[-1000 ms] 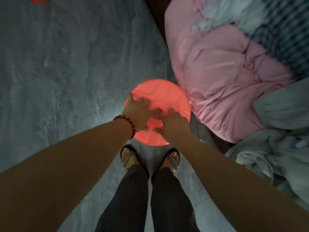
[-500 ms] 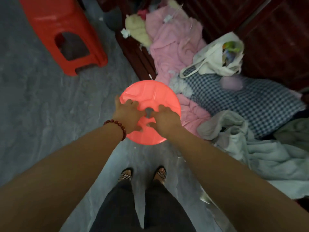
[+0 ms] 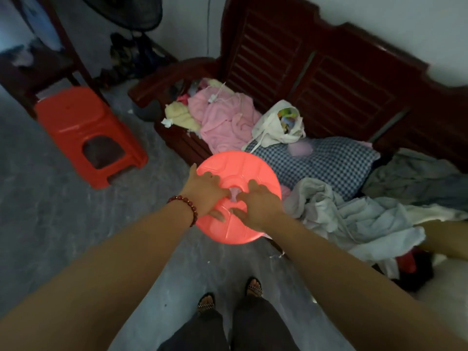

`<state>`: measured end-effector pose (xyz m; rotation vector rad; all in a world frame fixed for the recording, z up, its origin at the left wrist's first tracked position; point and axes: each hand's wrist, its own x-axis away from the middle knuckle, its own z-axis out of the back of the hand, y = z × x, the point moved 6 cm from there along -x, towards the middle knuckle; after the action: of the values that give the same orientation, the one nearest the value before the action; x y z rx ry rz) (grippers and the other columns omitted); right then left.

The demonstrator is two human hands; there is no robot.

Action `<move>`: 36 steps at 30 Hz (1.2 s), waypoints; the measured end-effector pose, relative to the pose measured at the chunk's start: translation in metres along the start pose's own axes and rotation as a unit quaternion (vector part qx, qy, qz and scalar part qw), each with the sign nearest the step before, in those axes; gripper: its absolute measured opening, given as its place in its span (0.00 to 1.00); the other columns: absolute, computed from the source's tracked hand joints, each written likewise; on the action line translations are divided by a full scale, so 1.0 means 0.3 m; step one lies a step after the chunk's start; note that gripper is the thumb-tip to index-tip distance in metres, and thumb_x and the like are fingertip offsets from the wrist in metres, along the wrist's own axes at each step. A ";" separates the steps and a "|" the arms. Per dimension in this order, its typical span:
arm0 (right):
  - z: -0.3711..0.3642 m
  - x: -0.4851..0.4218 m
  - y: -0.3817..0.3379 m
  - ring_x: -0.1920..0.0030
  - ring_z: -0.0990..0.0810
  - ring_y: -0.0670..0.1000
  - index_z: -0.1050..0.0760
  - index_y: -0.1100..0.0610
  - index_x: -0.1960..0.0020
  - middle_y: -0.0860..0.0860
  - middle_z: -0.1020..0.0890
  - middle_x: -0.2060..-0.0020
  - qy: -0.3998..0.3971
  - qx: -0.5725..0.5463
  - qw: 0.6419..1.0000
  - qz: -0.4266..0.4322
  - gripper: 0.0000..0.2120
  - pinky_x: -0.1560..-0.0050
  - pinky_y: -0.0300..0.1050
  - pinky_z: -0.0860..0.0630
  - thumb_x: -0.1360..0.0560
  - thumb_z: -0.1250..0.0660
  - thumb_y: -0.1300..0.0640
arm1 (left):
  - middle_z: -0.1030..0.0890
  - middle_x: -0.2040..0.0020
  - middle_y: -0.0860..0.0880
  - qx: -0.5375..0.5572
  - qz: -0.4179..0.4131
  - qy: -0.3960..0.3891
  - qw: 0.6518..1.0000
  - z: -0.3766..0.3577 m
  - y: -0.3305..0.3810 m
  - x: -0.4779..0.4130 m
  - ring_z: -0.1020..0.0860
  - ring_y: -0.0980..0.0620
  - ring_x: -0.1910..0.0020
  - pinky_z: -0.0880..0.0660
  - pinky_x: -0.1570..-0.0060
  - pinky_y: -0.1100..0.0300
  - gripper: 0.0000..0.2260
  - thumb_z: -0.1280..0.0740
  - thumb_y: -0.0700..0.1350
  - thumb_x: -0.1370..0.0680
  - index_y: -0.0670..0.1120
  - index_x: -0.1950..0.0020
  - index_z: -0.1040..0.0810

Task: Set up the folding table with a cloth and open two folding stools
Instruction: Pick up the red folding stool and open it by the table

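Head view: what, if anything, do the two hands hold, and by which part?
Both the left hand and the right hand grip the round pink stool at the edge of its centre hole.

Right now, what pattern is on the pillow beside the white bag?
The pillow has a small blue-and-white check, best seen in the head view.

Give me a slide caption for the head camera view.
The left hand and right hand grip the pink folding stool at its centre hole, beside a bench piled with laundry.
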<state>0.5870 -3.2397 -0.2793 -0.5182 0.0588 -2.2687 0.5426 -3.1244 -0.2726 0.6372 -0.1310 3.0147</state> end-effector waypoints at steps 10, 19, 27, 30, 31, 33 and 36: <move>0.053 0.356 0.265 0.38 0.30 0.59 0.29 0.49 0.33 0.57 0.34 0.35 0.018 -0.047 0.982 -0.183 0.24 0.41 0.49 0.32 0.25 0.38 0.39 | 0.29 0.41 0.48 -0.084 -0.221 0.062 0.970 0.197 0.380 -0.086 0.32 0.45 0.39 0.45 0.34 0.43 0.32 0.40 0.70 0.31 0.62 0.30 0.36; 0.022 0.889 0.518 0.38 0.30 0.58 0.29 0.45 0.33 0.55 0.34 0.35 0.072 -0.095 0.923 -0.366 0.23 0.42 0.50 0.31 0.26 0.38 0.38 | 0.31 0.38 0.48 -0.162 -0.397 0.093 0.899 0.333 0.954 -0.081 0.34 0.45 0.37 0.44 0.35 0.40 0.32 0.43 0.71 0.30 0.63 0.28 0.42; -0.111 1.392 0.691 0.41 0.29 0.59 0.29 0.43 0.34 0.55 0.34 0.37 0.106 -0.150 0.855 -0.485 0.22 0.45 0.51 0.30 0.25 0.39 0.37 | 0.30 0.38 0.46 -0.217 -0.505 0.125 0.826 0.387 1.510 0.045 0.33 0.44 0.37 0.42 0.36 0.42 0.31 0.42 0.71 0.31 0.65 0.29 0.40; -0.175 1.624 0.739 0.41 0.29 0.59 0.29 0.44 0.34 0.56 0.32 0.40 0.128 -0.167 0.831 -0.515 0.21 0.42 0.50 0.32 0.25 0.38 0.39 | 0.29 0.37 0.46 -0.233 -0.539 0.131 0.799 0.377 1.752 0.135 0.33 0.43 0.37 0.41 0.37 0.43 0.32 0.42 0.72 0.31 0.64 0.29 0.40; -0.200 1.707 0.752 0.41 0.29 0.59 0.28 0.45 0.34 0.56 0.32 0.40 0.132 -0.171 0.822 -0.527 0.21 0.42 0.50 0.32 0.25 0.38 0.40 | 0.29 0.37 0.45 -0.239 -0.549 0.129 0.790 0.369 1.834 0.170 0.33 0.43 0.37 0.41 0.37 0.44 0.32 0.42 0.72 0.31 0.63 0.29 0.40; -0.248 1.874 0.778 0.41 0.29 0.59 0.28 0.47 0.34 0.56 0.32 0.40 0.138 -0.179 0.801 -0.555 0.23 0.43 0.49 0.32 0.25 0.38 0.40 | 0.29 0.37 0.45 -0.251 -0.570 0.132 0.771 0.356 2.002 0.240 0.32 0.44 0.37 0.40 0.37 0.44 0.33 0.42 0.73 0.32 0.62 0.30 0.39; -0.330 2.119 0.822 0.40 0.30 0.59 0.28 0.48 0.33 0.57 0.32 0.39 0.156 -0.198 0.765 -0.592 0.24 0.41 0.49 0.33 0.25 0.38 0.39 | 0.29 0.37 0.46 -0.272 -0.601 0.143 0.738 0.345 2.259 0.348 0.32 0.44 0.36 0.40 0.37 0.44 0.32 0.42 0.73 0.32 0.62 0.30 0.37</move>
<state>0.3379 -3.8770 -0.1990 -0.4191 0.5195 -3.6304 0.4389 -3.8044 -0.1841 0.0677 -0.3799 1.6265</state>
